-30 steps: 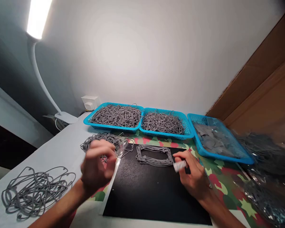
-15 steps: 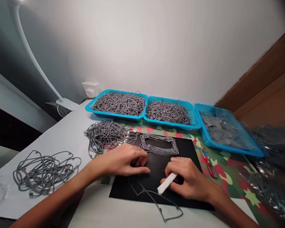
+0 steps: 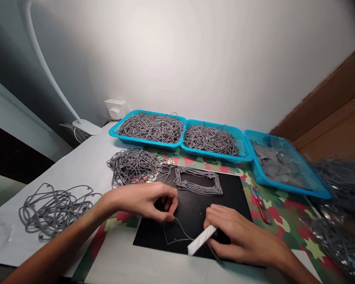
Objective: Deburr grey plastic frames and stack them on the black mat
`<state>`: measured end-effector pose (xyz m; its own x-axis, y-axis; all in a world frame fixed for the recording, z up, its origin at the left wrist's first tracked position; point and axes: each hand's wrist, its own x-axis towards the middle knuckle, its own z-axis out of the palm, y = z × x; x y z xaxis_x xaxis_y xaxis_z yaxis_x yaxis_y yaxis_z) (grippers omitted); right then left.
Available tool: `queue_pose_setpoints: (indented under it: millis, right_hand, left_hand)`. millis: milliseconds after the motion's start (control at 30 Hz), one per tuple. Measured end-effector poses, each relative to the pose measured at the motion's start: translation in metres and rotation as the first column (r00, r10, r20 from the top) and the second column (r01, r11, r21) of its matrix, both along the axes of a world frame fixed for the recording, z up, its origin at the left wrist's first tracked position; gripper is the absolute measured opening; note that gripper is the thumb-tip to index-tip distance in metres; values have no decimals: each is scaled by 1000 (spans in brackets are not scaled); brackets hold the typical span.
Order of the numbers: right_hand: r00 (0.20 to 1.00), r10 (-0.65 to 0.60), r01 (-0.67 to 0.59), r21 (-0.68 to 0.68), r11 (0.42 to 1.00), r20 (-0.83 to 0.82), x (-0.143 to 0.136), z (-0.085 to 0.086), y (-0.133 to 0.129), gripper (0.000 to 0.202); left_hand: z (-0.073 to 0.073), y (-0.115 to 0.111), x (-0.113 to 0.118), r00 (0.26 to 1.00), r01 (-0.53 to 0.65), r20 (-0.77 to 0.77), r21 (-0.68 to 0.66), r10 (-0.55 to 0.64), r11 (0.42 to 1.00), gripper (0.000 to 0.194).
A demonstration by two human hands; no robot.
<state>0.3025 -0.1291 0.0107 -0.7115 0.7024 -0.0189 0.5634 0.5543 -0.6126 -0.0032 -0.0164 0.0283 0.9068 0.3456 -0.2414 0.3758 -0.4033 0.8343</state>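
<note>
A thin grey frame-like piece (image 3: 180, 239) lies over the front of the black mat (image 3: 192, 203). My left hand (image 3: 161, 203) pinches one edge of it between thumb and fingers. In my right hand (image 3: 221, 228) is a white stick-like tool (image 3: 201, 240), its blunt end pointing to the lower left across the grey piece. Part of the piece passes under that tool and the hand. Behind both hands, a neat stack of grey rectangular frames (image 3: 198, 188) rests on the mat.
Two blue baskets (image 3: 148, 144) (image 3: 215, 156) hold grey loops; a third (image 3: 292, 187) holds flat grey pieces. Tangled loops (image 3: 136, 165) (image 3: 57, 213) lie at the left. Red-handled snips (image 3: 262, 207) and plastic bags (image 3: 337, 240) are on the right. A white lamp (image 3: 87, 127) stands back left.
My left hand has closed on the grey piece, which has shifted and turned, its front corner drawn back toward the mat. The white tool has moved slightly left and nearer me.
</note>
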Motion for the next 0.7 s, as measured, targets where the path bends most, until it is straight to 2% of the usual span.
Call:
queue_pose_setpoints:
  millis: [100, 167, 233, 333, 433, 500, 567, 633, 700]
  right_hand:
    - [995, -95, 95, 5, 995, -20, 0, 0, 2, 14]
    - [986, -160, 161, 26, 987, -43, 2, 0, 5, 12]
    - [972, -224, 228, 52, 972, -77, 6, -1, 7, 12]
    - [963, -254, 260, 61, 964, -92, 11, -2, 7, 13]
    - [978, -207, 206, -18, 978, -28, 12, -1, 4, 31]
    - [982, -190, 190, -63, 980, 14, 9, -1, 2, 34]
    - [979, -202, 203, -72, 976, 28, 7, -2, 1, 25]
    - [978, -207, 207, -66, 976, 17, 5, -4, 2, 16]
    - [983, -186, 186, -45, 982, 0, 4, -6, 3, 8]
  left_hand:
    - [8, 0, -2, 990, -102, 102, 13, 100, 995, 13]
    - [14, -1, -4, 979, -120, 171, 44, 111, 992, 13]
    - [18, -2, -4, 984, -45, 172, 28, 40, 999, 13]
    - [19, -5, -4, 990, 124, 83, -109, -115, 986, 21]
    - [13, -4, -2, 990, 132, -8, -224, -137, 966, 24]
    - [6, -1, -1, 995, 70, -52, -161, -79, 985, 23]
    - [-1, 2, 0, 997, 20, -72, -28, -22, 999, 27]
    - [-7, 2, 3, 998, 9, -63, 69, -5, 998, 35]
    - [-10, 0, 7, 999, 38, -37, 109, -34, 993, 38]
